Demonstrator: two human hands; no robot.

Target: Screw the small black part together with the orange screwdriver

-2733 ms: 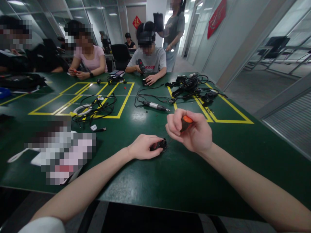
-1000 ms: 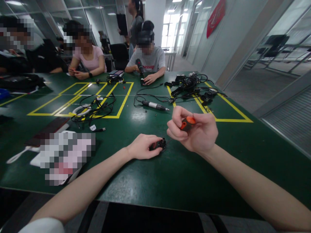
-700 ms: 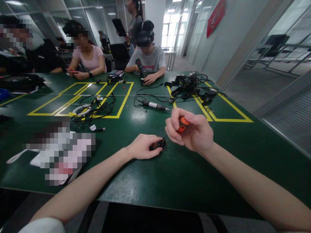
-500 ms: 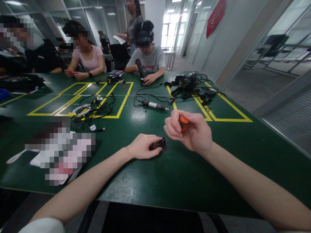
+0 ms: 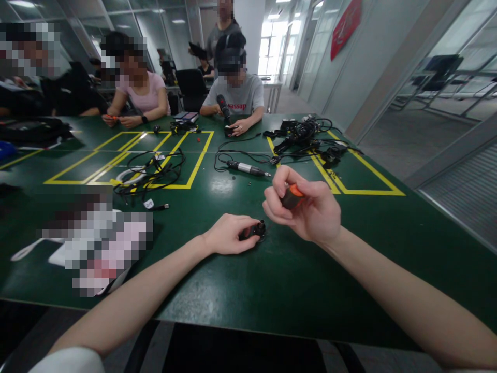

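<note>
On the green table (image 5: 217, 280), my left hand (image 5: 233, 234) grips a small black device (image 5: 261, 228) between thumb and fingers, its round end sticking out at the right. My right hand (image 5: 305, 207) is raised a little to the right of the device, with its fingers curled round an orange and dark handle (image 5: 293, 197). The far end of the handle's tool cannot be made out. Beyond my hands lies a silver and black electric screwdriver (image 5: 247, 168) with its cord, pointing right.
Tangled black cables (image 5: 155, 173) lie at the left and a cable pile (image 5: 303, 134) at the back right, over yellow tape. A blurred pouch (image 5: 112, 254) is at the near left. Across the table a person (image 5: 240, 90) holds a black tool (image 5: 224, 110).
The orange handle has turned in my right hand and shows more of its dark side. My left hand stays in place. The standing person in the back has shifted right.
</note>
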